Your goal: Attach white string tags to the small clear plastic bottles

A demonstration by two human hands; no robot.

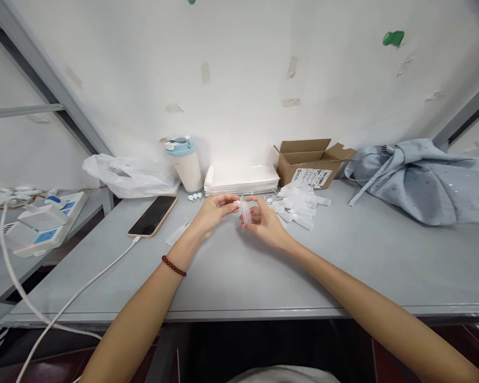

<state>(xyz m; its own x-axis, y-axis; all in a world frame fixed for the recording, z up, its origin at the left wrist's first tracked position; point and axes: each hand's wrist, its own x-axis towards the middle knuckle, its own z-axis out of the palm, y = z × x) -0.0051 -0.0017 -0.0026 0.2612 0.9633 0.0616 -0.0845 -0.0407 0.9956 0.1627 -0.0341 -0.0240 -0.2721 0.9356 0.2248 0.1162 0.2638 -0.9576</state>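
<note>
A translucent plastic case [246, 213] with a thin white cord at its top stands nearly upright in the fingers of my right hand [263, 221]. Just left of it, my left hand [217, 210] pinches a small white piece [237, 204] close to the cord; its exact kind is too small to tell. Beyond my right hand lies a pile of similar translucent cases [301, 205]. Another single case [177, 234] rests on the table by my left forearm. Several small white pieces with dark tips [195, 197] sit behind my left hand.
At the back stand a tumbler [186, 167], a stack of white envelopes or sheets [241, 181] and an open cardboard box [303, 164]. A charging phone [153, 216] and plastic bag [133, 175] lie left; a grey-blue cloth bag [427, 183] lies right. A power strip [50, 226] is far left.
</note>
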